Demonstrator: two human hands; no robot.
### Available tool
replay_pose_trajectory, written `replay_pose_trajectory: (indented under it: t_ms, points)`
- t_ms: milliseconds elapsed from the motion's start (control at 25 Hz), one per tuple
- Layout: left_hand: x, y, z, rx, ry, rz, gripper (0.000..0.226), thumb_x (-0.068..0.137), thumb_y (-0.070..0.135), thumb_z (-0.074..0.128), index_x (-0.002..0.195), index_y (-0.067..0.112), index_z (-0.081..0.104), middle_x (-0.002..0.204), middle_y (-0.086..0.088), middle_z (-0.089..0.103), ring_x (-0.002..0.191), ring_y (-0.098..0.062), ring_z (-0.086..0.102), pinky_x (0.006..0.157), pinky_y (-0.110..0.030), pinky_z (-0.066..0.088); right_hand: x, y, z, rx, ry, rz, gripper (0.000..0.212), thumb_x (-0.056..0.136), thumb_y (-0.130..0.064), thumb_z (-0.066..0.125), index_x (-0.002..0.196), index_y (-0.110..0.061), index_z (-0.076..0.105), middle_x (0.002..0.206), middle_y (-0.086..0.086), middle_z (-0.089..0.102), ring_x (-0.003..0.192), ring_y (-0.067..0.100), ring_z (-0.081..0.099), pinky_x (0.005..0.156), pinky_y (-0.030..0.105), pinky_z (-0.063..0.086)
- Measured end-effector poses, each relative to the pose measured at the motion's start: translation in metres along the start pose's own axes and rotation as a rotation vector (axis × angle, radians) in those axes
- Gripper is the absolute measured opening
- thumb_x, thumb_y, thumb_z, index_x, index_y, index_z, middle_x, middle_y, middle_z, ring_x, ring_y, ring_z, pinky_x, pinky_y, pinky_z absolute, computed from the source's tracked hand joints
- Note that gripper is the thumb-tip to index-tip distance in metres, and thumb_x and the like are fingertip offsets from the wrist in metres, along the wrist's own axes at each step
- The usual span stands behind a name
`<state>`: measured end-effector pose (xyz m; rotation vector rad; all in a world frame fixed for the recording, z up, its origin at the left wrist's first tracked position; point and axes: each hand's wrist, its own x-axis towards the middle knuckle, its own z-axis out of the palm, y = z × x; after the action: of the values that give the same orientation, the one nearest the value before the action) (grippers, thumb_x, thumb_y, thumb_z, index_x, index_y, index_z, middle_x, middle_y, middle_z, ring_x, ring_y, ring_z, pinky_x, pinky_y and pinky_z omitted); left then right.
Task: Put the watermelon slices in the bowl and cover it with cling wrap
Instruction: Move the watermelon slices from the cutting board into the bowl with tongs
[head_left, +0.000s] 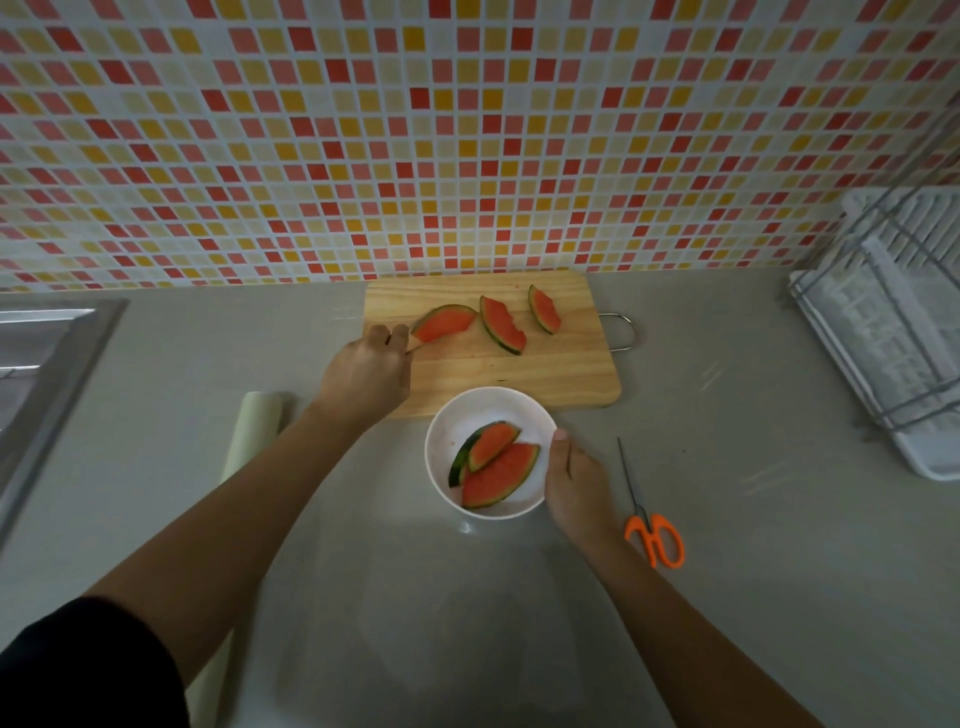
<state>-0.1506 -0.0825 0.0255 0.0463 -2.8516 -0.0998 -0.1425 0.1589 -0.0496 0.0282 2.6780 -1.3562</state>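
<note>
Left hand pinches the tip of a watermelon slice on the cutting board; right hand grips the rim of the white bowl, two slices already inside — loading looks about halfway. Next move: lift this slice across into the bowl — cling wrap roll lies beside the left forearm

Tiled wall is catching most light; counter is sitting dim, darkening toward the bottom. Wide-angle is bowing tile lines at the edges; dish rack at right is smearing soft.
</note>
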Motion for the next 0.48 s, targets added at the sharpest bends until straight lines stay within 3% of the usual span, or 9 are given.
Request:
replay_pose_trajectory:
  t_ms: [120,200,360,480]
  points:
    - [-0.016,-0.002,-0.012,-0.208,0.123,-0.095,0.029,0.083,0.012,0.067,0.106,-0.006,0.067,0.074,-0.027,0.066,0.062,-0.041,0.063,0.060,-0.040,0.052,0.000,-0.001,-0.001,-0.005,-0.013,0.005,0.048,0.099,-0.031,0.028,0.055,-0.017,0.043,0.053,-0.005,0.050,0.054,0.004,0.049,0.045,0.017,0.027]
    - [-0.038,0.008,-0.021,-0.355,0.160,-0.132,0.026,0.080,0.014,0.071,0.103,0.001,0.071,0.074,-0.020,0.070,0.061,-0.034,0.066,0.062,-0.030,0.050,-0.001,-0.002,-0.002,-0.004,-0.021,-0.001,0.049,0.099,-0.032,0.027,0.060,-0.011,0.048,0.055,-0.005,0.050,0.054,0.004,0.048,0.045,0.023,0.024]
    - [-0.087,0.030,-0.029,-0.479,0.046,-0.167,0.025,0.077,0.017,0.074,0.101,0.012,0.074,0.080,-0.010,0.075,0.060,-0.018,0.066,0.059,-0.010,0.038,-0.001,-0.003,-0.002,-0.017,-0.009,-0.022,0.051,0.099,-0.031,0.026,0.070,0.000,0.053,0.059,0.001,0.049,0.054,0.013,0.043,0.053,0.030,0.021]
    - [-0.106,0.040,-0.028,-0.440,-0.004,-0.223,0.024,0.075,0.011,0.075,0.100,0.011,0.074,0.078,-0.012,0.074,0.061,-0.024,0.067,0.061,-0.015,0.038,-0.001,-0.004,-0.002,-0.029,-0.012,-0.013,0.048,0.099,-0.032,0.026,0.065,-0.008,0.051,0.055,-0.006,0.045,0.052,0.007,0.041,0.050,0.028,0.020]
